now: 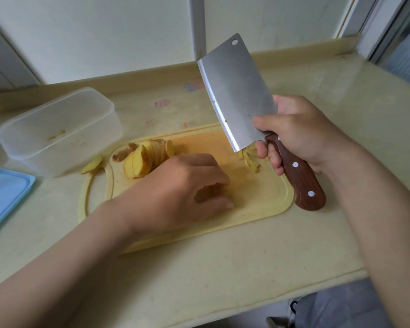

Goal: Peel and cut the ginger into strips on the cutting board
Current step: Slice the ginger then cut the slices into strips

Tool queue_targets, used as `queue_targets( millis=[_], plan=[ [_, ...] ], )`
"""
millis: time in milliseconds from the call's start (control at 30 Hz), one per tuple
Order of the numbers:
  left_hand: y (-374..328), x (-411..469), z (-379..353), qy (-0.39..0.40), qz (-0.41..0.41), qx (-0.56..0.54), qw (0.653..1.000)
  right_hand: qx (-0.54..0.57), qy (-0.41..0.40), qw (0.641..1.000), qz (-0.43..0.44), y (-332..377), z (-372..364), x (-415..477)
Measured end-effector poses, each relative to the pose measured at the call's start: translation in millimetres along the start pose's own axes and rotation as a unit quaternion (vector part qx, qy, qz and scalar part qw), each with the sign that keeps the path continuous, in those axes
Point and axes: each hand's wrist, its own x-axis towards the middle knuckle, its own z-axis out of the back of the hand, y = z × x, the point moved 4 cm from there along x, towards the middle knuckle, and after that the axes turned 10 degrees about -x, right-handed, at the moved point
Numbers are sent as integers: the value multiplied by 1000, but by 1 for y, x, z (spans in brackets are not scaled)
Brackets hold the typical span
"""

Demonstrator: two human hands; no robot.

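Our left hand (189, 192) lies nearest, fingers curled down on the cutting board (258, 204); whether they pin anything we cannot tell. Just beyond its knuckles fan the ginger slices (147, 159), row running away leftward. Our right hand (301, 136) grips the cleaver (237, 91), held blade-up, above cut strips (252, 162).

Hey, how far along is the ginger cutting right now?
Done: the ginger is sliced, slices fanned at the cutting board's far left; a few strips lie by the blade. In hand: right hand holds the cleaver raised, left hand rests curled on the board. Left: cutting those slices into strips.
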Motion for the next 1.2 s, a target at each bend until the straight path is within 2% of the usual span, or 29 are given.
queue_targets(
  millis=[633,700,767,833,933,1067,1133,1200],
  plan=[
    [1,-6,2,-5,46,-57,997,-10,0,1000,-1,-1,0,-1],
    [4,-8,4,-28,71,-76,994,-10,-1,1000,0,-1,0,-1],
    [9,-9,7,-82,120,-100,984,-11,-1,1000,0,-1,0,-1],
    [15,-10,10,-136,181,-158,961,-13,-1,1000,-1,-1,0,-1],
    [17,-9,11,-171,233,-240,927,-15,0,1000,-3,-2,0,-1],
    [19,-9,11,-191,245,-272,911,-15,1,1000,0,-1,-1,-1],
    [19,-11,11,-199,242,-251,916,-15,-1,1000,-1,-1,0,-1],
    [16,-12,12,-209,205,-210,933,-14,-4,1000,-2,-1,0,-1]
  ],
)
